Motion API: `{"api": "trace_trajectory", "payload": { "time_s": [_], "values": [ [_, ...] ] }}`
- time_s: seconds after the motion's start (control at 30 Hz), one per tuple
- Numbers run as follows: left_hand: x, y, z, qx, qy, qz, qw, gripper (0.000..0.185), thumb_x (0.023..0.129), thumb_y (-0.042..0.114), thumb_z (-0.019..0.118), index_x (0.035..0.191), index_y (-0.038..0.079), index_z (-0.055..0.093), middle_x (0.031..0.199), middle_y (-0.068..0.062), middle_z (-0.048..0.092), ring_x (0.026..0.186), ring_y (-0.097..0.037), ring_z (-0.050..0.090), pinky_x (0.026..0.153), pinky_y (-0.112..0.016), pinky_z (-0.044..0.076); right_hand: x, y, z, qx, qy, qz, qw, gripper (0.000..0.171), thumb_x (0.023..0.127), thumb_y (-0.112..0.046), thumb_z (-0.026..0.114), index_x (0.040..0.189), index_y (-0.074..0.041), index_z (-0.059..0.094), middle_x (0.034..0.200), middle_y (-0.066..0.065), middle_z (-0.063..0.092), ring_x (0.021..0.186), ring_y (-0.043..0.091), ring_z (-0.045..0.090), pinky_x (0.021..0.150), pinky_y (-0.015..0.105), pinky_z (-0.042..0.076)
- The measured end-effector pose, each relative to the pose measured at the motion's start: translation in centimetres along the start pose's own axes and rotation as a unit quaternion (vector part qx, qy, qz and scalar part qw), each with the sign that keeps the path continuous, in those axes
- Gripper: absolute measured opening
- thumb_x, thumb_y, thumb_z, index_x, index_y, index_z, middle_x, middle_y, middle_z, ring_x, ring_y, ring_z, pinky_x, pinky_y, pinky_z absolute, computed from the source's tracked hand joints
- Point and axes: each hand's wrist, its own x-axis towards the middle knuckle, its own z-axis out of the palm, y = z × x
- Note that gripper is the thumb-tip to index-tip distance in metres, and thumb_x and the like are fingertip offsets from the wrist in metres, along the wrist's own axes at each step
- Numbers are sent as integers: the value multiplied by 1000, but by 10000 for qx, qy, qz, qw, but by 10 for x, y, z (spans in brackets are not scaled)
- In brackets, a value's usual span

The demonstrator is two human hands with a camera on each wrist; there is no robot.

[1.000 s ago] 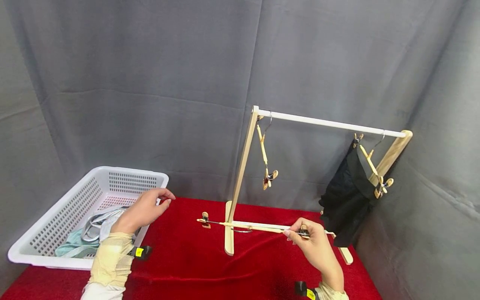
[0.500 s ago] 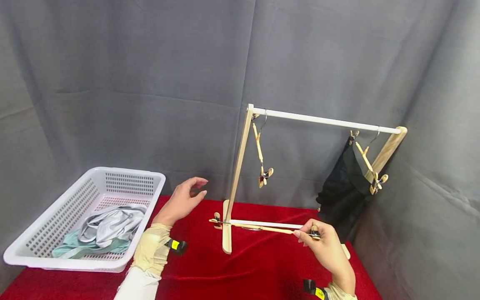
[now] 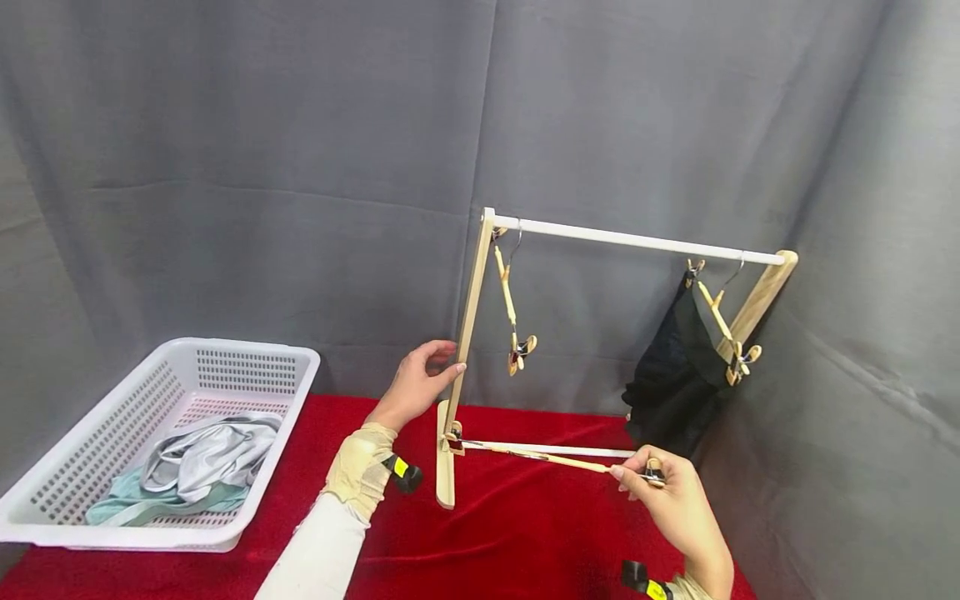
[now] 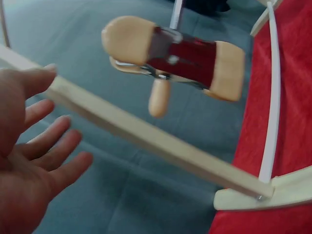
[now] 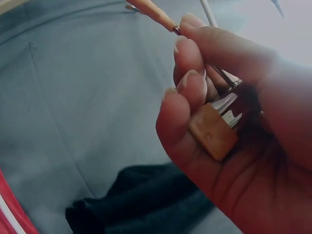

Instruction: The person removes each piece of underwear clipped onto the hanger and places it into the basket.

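Note:
In the head view my right hand (image 3: 671, 492) pinches a wooden clip hanger (image 3: 555, 460) near one end, thumb on its bar. That end's clip (image 5: 213, 131) lies against the curled fingers in the right wrist view. The hanger's other clip (image 3: 453, 437) is in front of the rack's left foot. My left hand (image 3: 420, 379) is at the left post (image 4: 146, 134) of the wooden rack, thumb at the post and fingers spread loosely. Another clip hanger (image 3: 506, 292) hangs bare from the white rail (image 3: 600, 235) beside that post.
At the rail's right end, a black garment (image 3: 671, 375) hangs from a clip hanger (image 3: 716, 312). A white basket (image 3: 300, 392) stands on the left with a grey cloth (image 3: 217, 454) and a teal cloth (image 3: 150, 500). Red cloth (image 3: 525, 533) covers the table; grey curtains surround it.
My left hand has moved right, from over the basket to the rack's left post. The right hand, still pinching the hanger, has shifted slightly right. The view has turned a little.

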Motion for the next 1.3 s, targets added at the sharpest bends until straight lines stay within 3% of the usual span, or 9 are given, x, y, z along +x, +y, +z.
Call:
{"api": "trace_trajectory", "payload": {
  "time_s": [0.1,0.2,0.5,0.8,0.93,1.3],
  "values": [
    [2,-1,6,-229,445,63,9987,42,98,18,70,135,1,58,134,-19,60,125,-34,59,105,-51,48,-4,0,-4,-45,119,142,9998,14,89,-9,78,81,-7,67,69,1,67,62,17,60,59,27,51],
    [2,-4,11,-433,687,66,9967,40,98,18,69,133,2,59,129,-18,64,120,-31,62,104,-48,50,-9,0,-6,6,218,271,9994,13,89,-8,77,82,-4,67,70,3,68,61,18,61,58,28,52],
    [6,-17,20,-565,1094,352,9918,37,98,15,69,131,-1,63,116,-18,67,109,-32,65,99,-49,52,-16,-10,-15,439,858,467,9943,12,90,-2,75,86,6,67,65,3,67,51,17,63,52,27,56],
    [11,-22,26,-605,1261,741,9874,38,94,11,73,129,-3,66,111,-18,68,102,-32,68,87,-36,56,-15,-20,-18,526,1549,908,9823,19,94,-7,72,95,10,64,66,2,72,51,15,69,50,25,56],
    [13,-21,29,-637,1190,757,9880,37,95,12,72,129,-3,66,111,-17,67,102,-31,68,86,-30,55,-9,-26,-14,616,2035,815,9737,16,94,-6,72,95,8,65,65,-1,73,50,12,69,48,23,55],
    [14,-22,35,-935,1158,787,9857,36,94,12,73,127,-2,68,110,-14,68,99,-22,68,83,-20,54,27,-63,-19,981,3340,-139,9374,18,92,-8,74,91,8,66,64,-7,72,48,10,68,50,24,56]
  ]
}}
